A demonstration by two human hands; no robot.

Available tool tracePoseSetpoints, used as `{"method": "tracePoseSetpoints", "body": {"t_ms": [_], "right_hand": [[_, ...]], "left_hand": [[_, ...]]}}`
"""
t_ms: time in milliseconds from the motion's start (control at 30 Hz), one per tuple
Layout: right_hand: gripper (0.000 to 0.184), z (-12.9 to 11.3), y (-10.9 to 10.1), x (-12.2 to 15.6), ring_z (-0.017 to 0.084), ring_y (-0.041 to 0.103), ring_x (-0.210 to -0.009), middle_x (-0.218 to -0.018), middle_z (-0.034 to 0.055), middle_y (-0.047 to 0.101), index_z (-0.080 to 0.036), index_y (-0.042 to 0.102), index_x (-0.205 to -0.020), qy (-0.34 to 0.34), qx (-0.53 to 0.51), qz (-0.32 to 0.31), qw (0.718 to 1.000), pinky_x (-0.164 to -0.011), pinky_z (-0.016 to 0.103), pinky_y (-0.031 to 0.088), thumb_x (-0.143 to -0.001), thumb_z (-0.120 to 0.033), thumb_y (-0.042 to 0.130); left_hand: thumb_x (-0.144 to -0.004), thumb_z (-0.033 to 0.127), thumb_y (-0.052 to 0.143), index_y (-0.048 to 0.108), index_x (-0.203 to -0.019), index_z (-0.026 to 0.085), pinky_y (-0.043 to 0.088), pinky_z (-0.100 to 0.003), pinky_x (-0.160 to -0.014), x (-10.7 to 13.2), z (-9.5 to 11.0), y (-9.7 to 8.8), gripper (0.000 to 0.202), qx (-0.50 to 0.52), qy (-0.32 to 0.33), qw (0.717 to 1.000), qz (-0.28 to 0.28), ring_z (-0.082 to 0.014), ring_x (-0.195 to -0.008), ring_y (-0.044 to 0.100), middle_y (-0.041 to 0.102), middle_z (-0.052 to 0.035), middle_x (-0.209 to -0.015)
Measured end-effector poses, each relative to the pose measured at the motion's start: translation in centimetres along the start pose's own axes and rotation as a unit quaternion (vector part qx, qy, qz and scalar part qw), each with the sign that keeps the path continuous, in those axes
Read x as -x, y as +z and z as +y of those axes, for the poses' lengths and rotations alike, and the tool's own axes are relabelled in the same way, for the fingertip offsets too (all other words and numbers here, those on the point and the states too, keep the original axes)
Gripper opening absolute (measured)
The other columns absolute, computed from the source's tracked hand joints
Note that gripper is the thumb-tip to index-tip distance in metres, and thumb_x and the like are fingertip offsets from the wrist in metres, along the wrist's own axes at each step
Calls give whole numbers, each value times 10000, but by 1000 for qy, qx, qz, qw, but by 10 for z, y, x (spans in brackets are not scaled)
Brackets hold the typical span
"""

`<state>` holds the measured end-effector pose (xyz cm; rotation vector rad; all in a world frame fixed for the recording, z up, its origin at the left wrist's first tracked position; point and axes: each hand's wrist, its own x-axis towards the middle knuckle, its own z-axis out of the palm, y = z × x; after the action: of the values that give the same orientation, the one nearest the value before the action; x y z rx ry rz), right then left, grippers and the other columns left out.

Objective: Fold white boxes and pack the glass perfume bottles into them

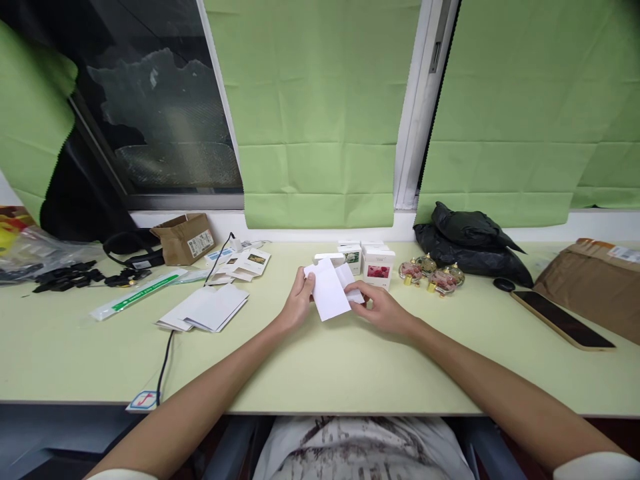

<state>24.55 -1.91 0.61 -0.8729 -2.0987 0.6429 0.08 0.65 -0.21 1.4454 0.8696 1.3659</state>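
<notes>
White, partly folded thin-card carton (327,293) is held above the middle of the pale green tabletop (360,380). The left hand (297,301) pinches its left edge between thumb and fingers; the right hand (379,308) pinches a flap on its right side. Behind stands a small white cardboard box with a red picture (379,270); flat white card pieces (213,308) lie to the left.

Head camera: is looking from the wearer's head, above the near side of the table (350,377), facing forward and down.
Fingers (361,288): are showing over the table, at middle range.
Forearms (205,393): are entering from the table's near side, closer.
Green curtain (320,113): is hanging beyond the table, farther off.
</notes>
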Motion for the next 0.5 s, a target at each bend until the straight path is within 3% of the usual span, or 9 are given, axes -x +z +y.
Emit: {"method": "tracePoseSetpoints", "body": {"t_ms": [100, 233, 333, 500], "right_hand": [[283, 5, 0, -1, 182, 632, -834, -1067, 24, 725, -269, 624, -1279, 6, -1, 17, 1000, -695, 282, 474, -1012, -343, 567], [370, 13, -1, -1, 187, 627, -823, -1073, 36, 709, -278, 552, -1388, 13, 16, 49, 999, -709, 297, 492, -1029, -369, 540], [446, 14, -2, 1, 185, 609, -792, -1039, 30, 691, -294, 487, -1471, 16, 11, 58, 998, -720, 312, 502, -1038, -392, 533], [550, 8, -1, 2, 173, 580, -747, -977, 16, 661, -315, 347, -1589, 21, -25, 57, 998, -674, 302, 477, -1063, -395, 485]], "left_hand": [[-965, 609, 655, 452, -1146, 252, 559, -253, -737, 5, 7, 4, 448, -34, 20, 999, -31, -169, -939, 610, 585, -11, -1027], [-861, 496, 824, 232, -1489, 341, 606, -300, -742, 9, 12, 9, 877, -47, 18, 997, -65, -250, -1119, 662, 590, -110, -1344], [-850, 484, 835, 170, -1533, 358, 623, -327, -727, 10, 11, 10, 961, -48, -1, 996, -70, -264, -1082, 699, 593, -135, -1381], [-877, 446, 815, 141, -1550, 350, 608, -376, -879, 7, 7, 9, 958, -45, 26, 998, -44, -261, -1161, 683, 598, -140, -1418]]}}
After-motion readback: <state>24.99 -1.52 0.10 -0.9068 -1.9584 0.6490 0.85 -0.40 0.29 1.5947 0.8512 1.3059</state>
